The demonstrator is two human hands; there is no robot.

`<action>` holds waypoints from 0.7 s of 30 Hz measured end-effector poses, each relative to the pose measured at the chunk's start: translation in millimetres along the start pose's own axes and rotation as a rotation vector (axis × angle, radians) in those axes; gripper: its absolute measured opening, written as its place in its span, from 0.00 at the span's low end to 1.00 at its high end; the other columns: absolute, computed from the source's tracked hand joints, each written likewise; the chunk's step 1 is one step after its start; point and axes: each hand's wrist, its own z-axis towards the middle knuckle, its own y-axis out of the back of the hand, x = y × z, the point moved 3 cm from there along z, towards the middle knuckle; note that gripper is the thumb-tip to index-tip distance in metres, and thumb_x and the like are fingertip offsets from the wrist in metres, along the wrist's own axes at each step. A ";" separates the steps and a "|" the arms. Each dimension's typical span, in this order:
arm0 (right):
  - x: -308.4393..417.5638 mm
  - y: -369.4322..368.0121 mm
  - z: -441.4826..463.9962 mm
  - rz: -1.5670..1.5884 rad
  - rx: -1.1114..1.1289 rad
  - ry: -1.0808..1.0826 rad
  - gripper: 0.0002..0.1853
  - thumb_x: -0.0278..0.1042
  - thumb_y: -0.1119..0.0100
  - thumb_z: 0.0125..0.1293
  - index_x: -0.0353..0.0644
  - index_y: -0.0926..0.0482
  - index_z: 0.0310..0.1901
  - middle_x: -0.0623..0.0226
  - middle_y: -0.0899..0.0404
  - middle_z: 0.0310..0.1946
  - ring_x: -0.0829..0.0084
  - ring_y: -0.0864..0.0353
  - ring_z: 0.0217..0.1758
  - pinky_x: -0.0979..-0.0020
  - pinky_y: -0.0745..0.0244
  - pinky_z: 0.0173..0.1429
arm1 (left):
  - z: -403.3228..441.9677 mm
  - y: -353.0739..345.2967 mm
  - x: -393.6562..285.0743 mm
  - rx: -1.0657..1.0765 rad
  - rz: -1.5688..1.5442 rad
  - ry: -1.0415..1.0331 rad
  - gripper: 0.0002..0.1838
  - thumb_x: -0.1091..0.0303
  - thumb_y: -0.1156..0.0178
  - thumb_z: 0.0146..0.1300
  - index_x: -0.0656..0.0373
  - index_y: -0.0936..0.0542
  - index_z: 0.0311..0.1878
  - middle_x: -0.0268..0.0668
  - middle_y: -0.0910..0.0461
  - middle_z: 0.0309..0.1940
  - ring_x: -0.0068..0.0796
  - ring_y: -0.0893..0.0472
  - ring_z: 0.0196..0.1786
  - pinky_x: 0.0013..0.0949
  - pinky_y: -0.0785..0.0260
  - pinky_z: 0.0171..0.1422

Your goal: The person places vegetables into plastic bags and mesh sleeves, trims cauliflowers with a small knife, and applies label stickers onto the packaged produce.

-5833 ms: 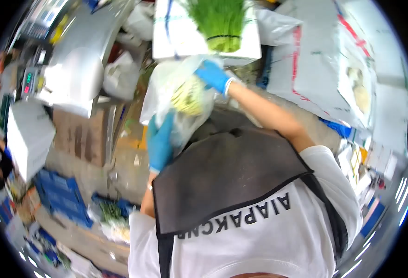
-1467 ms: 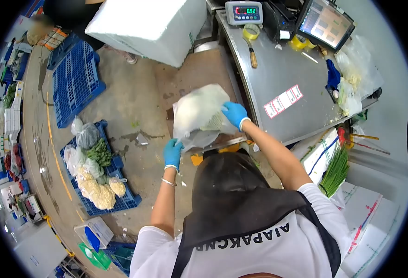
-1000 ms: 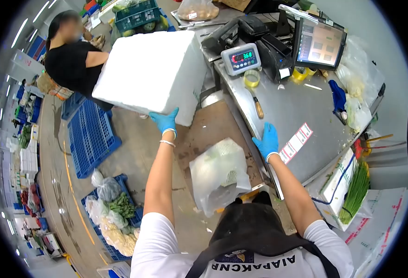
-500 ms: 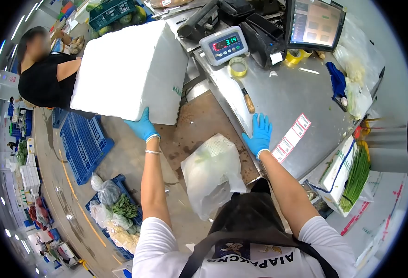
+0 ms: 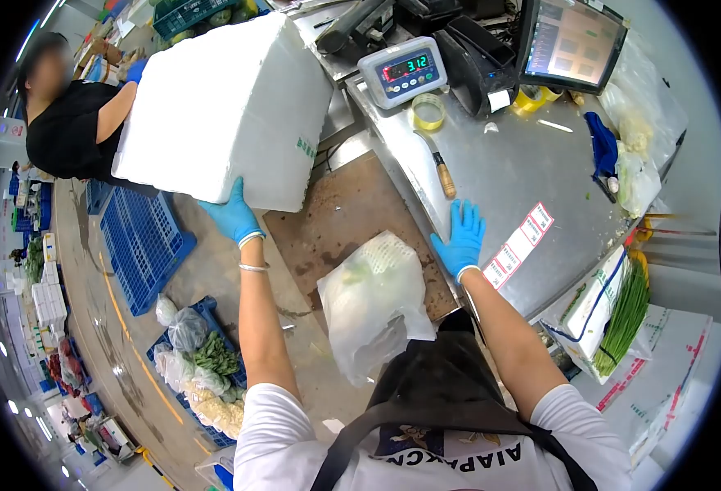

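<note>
My left hand (image 5: pixel 234 214), in a blue glove, lies spread against the lower edge of a large white foam box (image 5: pixel 205 106). Fingers apart, my right hand (image 5: pixel 461 237) rests flat on the edge of the metal table (image 5: pixel 532 155), beside a strip of labels (image 5: pixel 518 247). A knife (image 5: pixel 438 166) with a wooden handle lies just above it. Between my arms, a clear plastic bag with pale contents (image 5: pixel 374 301) sits on the brown platform (image 5: pixel 360 196). The scale display (image 5: pixel 402 72) reads 3.12.
Another person (image 5: pixel 74 123) stands behind the foam box at the upper left. A monitor (image 5: pixel 573 42) and yellow tape rolls (image 5: pixel 532 98) are at the table's back. Blue pallets (image 5: pixel 144 245), bagged vegetables (image 5: pixel 205 356) and a green bundle (image 5: pixel 625 315) lie around.
Since the earlier frames, the bag has left my hands and lies on the platform. My left hand has come to the foam box, my right to the table. The reading went from 3.14 to 3.12.
</note>
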 end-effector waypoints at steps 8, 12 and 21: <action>1.4 1.4 -0.1 0.001 0.011 -0.013 0.48 0.52 0.37 0.58 0.41 0.50 0.75 0.49 0.53 0.75 0.47 0.60 0.79 0.49 0.66 0.78 | 29.4 -9.3 2.2 -0.049 -0.007 -0.016 0.40 0.72 0.27 0.49 0.65 0.35 0.65 0.49 0.24 0.57 0.43 0.22 0.57 0.39 0.32 0.64; -0.5 1.1 -0.3 -0.012 0.001 -0.014 0.49 0.53 0.37 0.58 0.43 0.49 0.75 0.50 0.52 0.75 0.47 0.58 0.78 0.49 0.65 0.78 | 32.0 -20.1 14.4 -0.077 -0.027 -0.040 0.41 0.72 0.26 0.48 0.65 0.36 0.65 0.49 0.23 0.57 0.44 0.22 0.57 0.41 0.31 0.64; 0.6 0.3 1.2 0.006 0.000 0.000 0.47 0.52 0.38 0.59 0.40 0.49 0.74 0.49 0.53 0.75 0.47 0.59 0.79 0.48 0.64 0.78 | 43.0 -65.1 21.5 -0.097 0.032 0.214 0.55 0.69 0.23 0.45 0.68 0.49 0.73 0.56 0.31 0.64 0.48 0.24 0.60 0.42 0.32 0.67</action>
